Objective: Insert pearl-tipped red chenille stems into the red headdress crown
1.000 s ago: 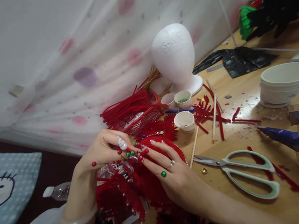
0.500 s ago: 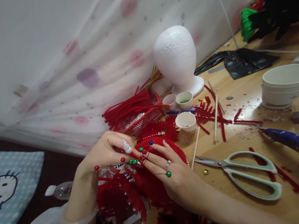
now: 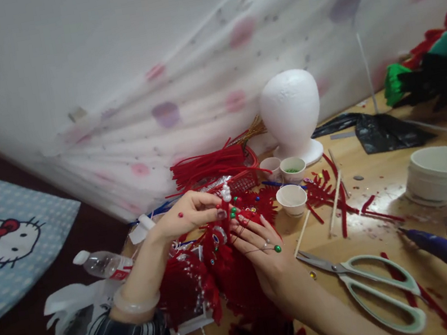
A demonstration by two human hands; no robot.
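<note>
A red fuzzy piece (image 3: pixel 236 280) trimmed with pearls and gems lies below both hands. My left hand (image 3: pixel 190 213) is closed at its upper left edge, with thumb and fingers pinched by a cluster of white pearls (image 3: pixel 226 192) on a red stem. Against the piece from the right, my right hand (image 3: pixel 262 246) holds fine wires with green beads (image 3: pixel 277 249) between its fingers, which are pressed together. Some red and green beads show between the fingertips. Where the wires join the piece is hidden by the fingers.
Scissors (image 3: pixel 343 267) lie right of my right hand, near a blurred blue tool (image 3: pixel 429 244). Behind are small cups (image 3: pixel 292 200), a red basket (image 3: pixel 243 180), a white foam head (image 3: pixel 291 110) and a large white bowl (image 3: pixel 443 176). A plastic bottle (image 3: pixel 102 263) is at left.
The view has shifted, so things sit lower and further right. My left hand has turned and drawn back from the right fingers, and the pearl cluster now stands upright above the red piece.
</note>
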